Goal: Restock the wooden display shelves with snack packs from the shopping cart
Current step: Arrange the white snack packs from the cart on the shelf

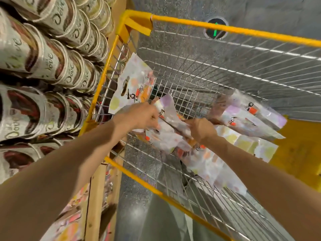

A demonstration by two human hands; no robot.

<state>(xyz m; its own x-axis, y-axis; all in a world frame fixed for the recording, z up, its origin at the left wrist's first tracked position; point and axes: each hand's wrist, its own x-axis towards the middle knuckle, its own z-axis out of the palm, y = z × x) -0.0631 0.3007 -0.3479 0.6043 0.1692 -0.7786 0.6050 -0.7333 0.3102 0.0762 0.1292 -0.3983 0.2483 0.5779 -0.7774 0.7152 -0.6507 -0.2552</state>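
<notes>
Both my arms reach down into a wire shopping cart [205,66] with a yellow frame. My left hand [142,115] grips the upper edge of a pastel snack pack [166,110] in the cart's middle. My right hand [202,129] pinches the same bundle of packs [165,138] from the right side. Another snack pack [133,87] leans against the cart's left wire wall. More packs [246,115] lie at the right, and one flat pack [213,164] lies under my right forearm. The wooden display shelf [94,193] stands at the left, with snack packs [69,221] on a lower level.
Rows of Dove tubs [52,54] fill the upper shelves at the left, close to the cart's yellow rim [104,72]. Grey speckled floor [191,9] shows beyond the cart. A yellow panel [298,146] is at the cart's right end.
</notes>
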